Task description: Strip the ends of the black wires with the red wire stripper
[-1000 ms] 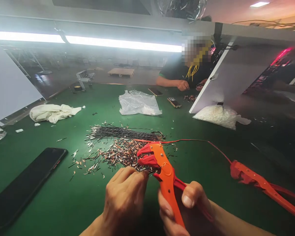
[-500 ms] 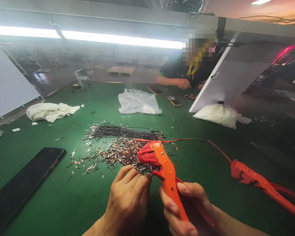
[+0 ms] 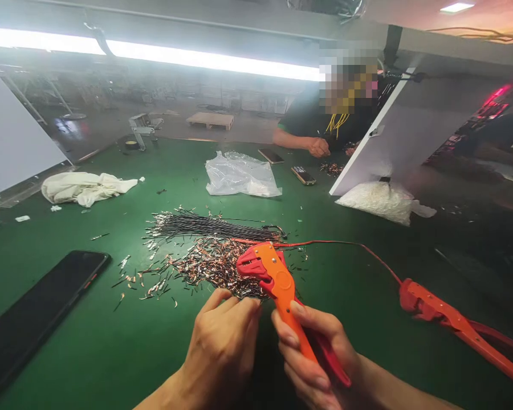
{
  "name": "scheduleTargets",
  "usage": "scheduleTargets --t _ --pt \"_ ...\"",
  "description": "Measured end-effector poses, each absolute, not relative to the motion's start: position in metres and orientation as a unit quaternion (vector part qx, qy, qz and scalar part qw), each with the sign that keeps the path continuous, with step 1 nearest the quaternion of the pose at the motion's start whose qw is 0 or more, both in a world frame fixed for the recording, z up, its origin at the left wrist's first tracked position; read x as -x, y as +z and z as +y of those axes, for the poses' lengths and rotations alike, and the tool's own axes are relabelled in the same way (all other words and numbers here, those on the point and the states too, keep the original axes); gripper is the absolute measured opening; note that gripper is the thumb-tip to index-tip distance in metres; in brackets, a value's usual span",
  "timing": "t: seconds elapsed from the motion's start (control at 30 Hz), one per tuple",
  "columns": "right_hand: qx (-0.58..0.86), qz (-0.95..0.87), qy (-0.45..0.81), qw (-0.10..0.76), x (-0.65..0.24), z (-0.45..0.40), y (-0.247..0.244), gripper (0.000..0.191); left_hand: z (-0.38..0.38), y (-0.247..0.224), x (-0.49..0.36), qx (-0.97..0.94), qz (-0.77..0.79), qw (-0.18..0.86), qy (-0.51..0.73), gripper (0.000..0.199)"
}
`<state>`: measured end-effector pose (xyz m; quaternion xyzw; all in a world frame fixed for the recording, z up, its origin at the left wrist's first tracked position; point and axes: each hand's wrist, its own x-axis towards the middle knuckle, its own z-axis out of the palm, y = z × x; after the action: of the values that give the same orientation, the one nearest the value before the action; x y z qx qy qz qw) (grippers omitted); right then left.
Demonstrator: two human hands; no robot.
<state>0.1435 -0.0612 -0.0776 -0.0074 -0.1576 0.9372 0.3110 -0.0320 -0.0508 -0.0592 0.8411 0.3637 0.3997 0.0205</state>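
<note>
Orange wire stripper in the right hand, fingers clamped round its handles, head slanting left beyond the fingertips. Left hand just beside, fingers curled together; cannot tell whether they pinch a wire. Beyond the left fingers, heap of wire scraps; past that, bundle of black wires. Second stripper well right of the right fingers, on the tabletop.

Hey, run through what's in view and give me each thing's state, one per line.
Orange tool: held up, tilted
Right hand: grip closed around that tool
Left hand: curled; contents hidden
Second orange tool: lying unheld
Black wires: lying bunched together
Wire scraps: loosely heaped, some strewn
Large phone: lying flat, upper face dark
Clear bag: crumpled
White cloth: rumpled
Bag of white pieces: bulging
Light tube: lit
</note>
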Motion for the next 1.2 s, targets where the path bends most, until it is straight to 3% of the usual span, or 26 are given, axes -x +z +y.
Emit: scheduleTargets --t 0.3,0.77,1.2 --pt "0.164 -0.22 0.91 0.311 -0.156 -0.058 -0.061 0.034 -0.044 -0.055 0.047 -0.801 0.427 -0.038 0.418 0.015" --pt "0.127 -0.284 0.886 0.343 -0.152 -0.068 -0.071 0.031 -0.03 -0.038 0.063 -0.749 0.407 0.002 0.523 0.022" --pt "0.159 -0.41 0.849 0.294 -0.155 -0.066 -0.058 0.033 -0.029 -0.036 0.065 -0.758 0.401 0.001 0.515 0.022"
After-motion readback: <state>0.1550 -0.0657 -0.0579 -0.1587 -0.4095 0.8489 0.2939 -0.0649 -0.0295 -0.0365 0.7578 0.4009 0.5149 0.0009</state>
